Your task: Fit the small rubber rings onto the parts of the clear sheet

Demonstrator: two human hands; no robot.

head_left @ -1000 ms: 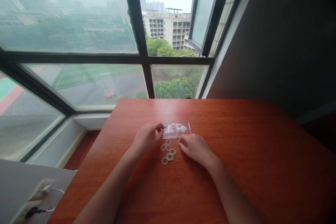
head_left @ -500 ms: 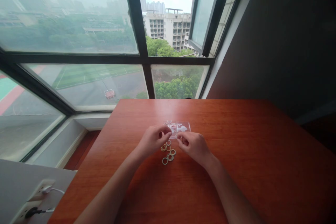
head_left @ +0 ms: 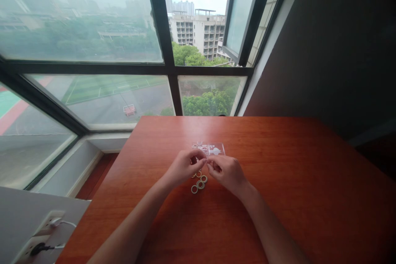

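Observation:
My left hand (head_left: 183,166) and my right hand (head_left: 226,172) meet fingertip to fingertip over the middle of a red-brown wooden table (head_left: 278,198). Both pinch something tiny between thumb and fingers; it is too small to name. Just below the fingertips lie several small pale rings (head_left: 198,184) in a loose cluster. A clear plastic case (head_left: 213,148) with small parts inside lies flat just beyond the hands.
A large window (head_left: 123,49) stands behind the table's far edge. A dark wall (head_left: 334,49) rises along the right side. At lower left a white power strip (head_left: 40,235) with plugged cables sits on a grey surface.
My left hand left the case's left edge and came right and nearer. My right hand lifted off the table and shifted left. Their fingertips now meet above the rings.

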